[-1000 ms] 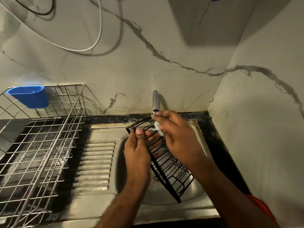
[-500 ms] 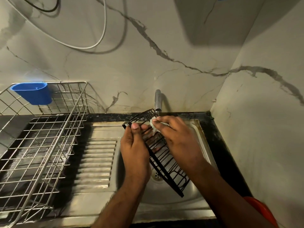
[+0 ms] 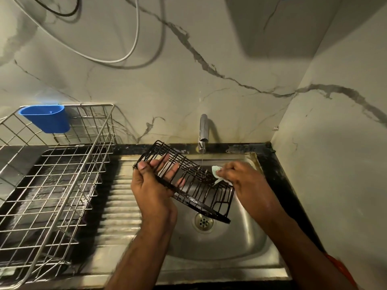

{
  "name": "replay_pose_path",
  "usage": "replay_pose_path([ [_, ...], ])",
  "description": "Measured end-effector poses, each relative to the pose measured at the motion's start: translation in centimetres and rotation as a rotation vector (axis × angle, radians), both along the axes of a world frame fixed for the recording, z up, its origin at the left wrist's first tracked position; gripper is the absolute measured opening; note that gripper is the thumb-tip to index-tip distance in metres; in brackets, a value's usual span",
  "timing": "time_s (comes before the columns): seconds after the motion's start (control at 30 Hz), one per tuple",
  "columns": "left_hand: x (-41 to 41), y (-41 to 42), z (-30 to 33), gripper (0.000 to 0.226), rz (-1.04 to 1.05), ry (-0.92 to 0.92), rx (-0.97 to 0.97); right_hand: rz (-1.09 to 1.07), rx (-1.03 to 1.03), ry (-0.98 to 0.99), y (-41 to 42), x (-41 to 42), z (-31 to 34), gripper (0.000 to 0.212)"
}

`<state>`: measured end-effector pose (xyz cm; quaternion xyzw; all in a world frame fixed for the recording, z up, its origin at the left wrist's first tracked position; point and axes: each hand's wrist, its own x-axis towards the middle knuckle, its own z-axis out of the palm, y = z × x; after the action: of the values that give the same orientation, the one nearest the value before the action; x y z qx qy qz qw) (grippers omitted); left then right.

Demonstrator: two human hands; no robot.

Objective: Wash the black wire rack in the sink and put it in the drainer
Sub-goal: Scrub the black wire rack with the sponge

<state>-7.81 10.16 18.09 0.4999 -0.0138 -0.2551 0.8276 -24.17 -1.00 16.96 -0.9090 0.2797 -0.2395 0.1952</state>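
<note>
Black wire rack (image 3: 189, 183) is the thing being scrubbed, held tilted above the sink (image 3: 219, 243), the landmark for all else. Left of the sink stands the wire drainer (image 3: 54, 185), a blue cup (image 3: 47, 118) hooked on its back rim. Behind the sink, the tap (image 3: 203, 130) runs a thin stream. Left hand (image 3: 155, 185) grips the rack's near end; right hand (image 3: 238, 176) pinches a pale cloth (image 3: 216, 171) against its wires — washing is in hand. Next, I judge, comes rinsing — then a carry leftward.

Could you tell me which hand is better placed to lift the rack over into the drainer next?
Left: the left hand already holds the black wire rack on the drainer side; the right hand pinches a pale scrubber.
</note>
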Motion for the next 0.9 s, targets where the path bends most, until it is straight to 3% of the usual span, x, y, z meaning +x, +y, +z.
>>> replay_pose_path([
  [0.17,-1.2,-0.3,-0.3,0.032,-0.048,-0.068,0.052,0.001,-0.15,-0.172,1.1,2.5,3.0,0.041],
  [0.4,-3.9,-1.1,0.2,0.031,-0.05,-0.173,0.036,0.129,0.157,-0.227,1.4,7.0,4.1,0.061],
  [0.5,-3.3,-1.0,0.0,0.032,-0.029,-0.145,0.024,0.143,0.059,-0.197,1.0,5.9,2.9,0.05],
  [0.67,-1.6,-1.0,-0.5,0.032,-0.018,-0.03,-0.012,0.075,0.11,0.059,0.9,2.4,0.8,0.046],
  [0.8,-0.8,-1.0,-0.7,0.03,0.019,-0.028,-0.02,0.058,0.086,0.049,0.1,-0.2,-0.7,0.032],
  [0.9,-0.4,-1.0,-0.8,0.031,0.03,-0.024,-0.007,0.022,0.032,0.17,-0.5,-0.7,-1.0,0.024],
])
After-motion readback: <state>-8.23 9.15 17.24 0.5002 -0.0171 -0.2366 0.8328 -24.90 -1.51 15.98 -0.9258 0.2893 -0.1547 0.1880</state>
